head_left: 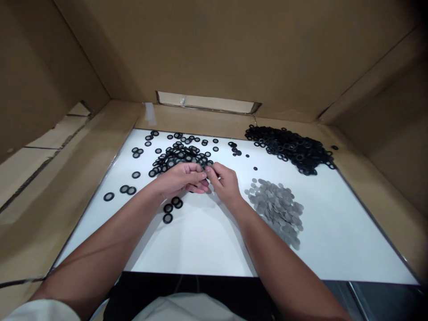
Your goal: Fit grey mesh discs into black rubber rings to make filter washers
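Observation:
My left hand [187, 179] and my right hand [225, 179] meet above the middle of the white board, fingertips touching. Both are closed in a pinch; a dark edge shows between them, but fingers hide most of whatever is held. Just behind my left hand lies a pile of black rings with grey discs in their centres [180, 154]. Several more such rings [168, 208] lie on the board, nearer to me. Right of my right hand spreads a heap of loose grey discs [277, 207]. At the back right is a mound of plain black rings [294, 147].
The white board [194, 245] lies inside cardboard walls [234, 53] on the left, back and right. A slot [207, 101] is cut low in the back wall. Some filled rings [109, 196] are scattered leftward, and small dark discs [255, 168] lie between the piles.

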The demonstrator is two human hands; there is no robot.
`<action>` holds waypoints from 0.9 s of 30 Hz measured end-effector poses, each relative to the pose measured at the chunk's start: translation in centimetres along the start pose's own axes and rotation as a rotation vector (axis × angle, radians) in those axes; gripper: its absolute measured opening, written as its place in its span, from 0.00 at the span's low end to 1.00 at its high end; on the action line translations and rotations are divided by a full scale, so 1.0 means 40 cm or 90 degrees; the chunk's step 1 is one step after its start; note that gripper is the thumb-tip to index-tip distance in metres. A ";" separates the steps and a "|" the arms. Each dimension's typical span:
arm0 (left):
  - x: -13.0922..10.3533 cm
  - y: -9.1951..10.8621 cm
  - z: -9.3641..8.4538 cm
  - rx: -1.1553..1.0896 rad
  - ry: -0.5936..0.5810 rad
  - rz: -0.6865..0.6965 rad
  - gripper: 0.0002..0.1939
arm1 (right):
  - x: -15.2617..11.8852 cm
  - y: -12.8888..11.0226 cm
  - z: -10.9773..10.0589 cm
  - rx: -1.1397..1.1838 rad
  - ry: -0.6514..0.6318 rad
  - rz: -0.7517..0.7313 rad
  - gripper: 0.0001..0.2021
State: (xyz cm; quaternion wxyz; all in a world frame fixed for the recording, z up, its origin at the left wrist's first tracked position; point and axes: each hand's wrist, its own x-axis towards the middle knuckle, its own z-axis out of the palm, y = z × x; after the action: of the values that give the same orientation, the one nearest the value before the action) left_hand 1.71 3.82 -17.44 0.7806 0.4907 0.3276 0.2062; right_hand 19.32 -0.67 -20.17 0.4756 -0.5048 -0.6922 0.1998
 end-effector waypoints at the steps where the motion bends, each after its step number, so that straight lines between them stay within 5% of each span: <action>1: 0.003 -0.003 0.002 -0.027 0.008 0.008 0.12 | 0.000 -0.001 0.000 0.002 0.011 0.001 0.18; 7: 0.007 -0.003 0.002 -0.047 0.081 0.054 0.11 | -0.001 -0.006 -0.001 0.069 -0.046 0.037 0.19; 19: 0.004 -0.002 0.019 0.031 0.059 0.097 0.15 | 0.000 0.005 0.021 0.139 -0.029 0.114 0.22; 27: -0.001 0.009 0.012 -0.014 0.040 0.045 0.20 | 0.001 -0.012 0.029 0.190 0.003 0.099 0.21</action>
State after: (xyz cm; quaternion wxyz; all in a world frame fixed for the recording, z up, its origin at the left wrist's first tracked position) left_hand 2.03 3.63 -16.96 0.7673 0.4867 0.3323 0.2529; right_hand 18.09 -0.59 -20.32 0.5298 -0.4809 -0.6129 0.3352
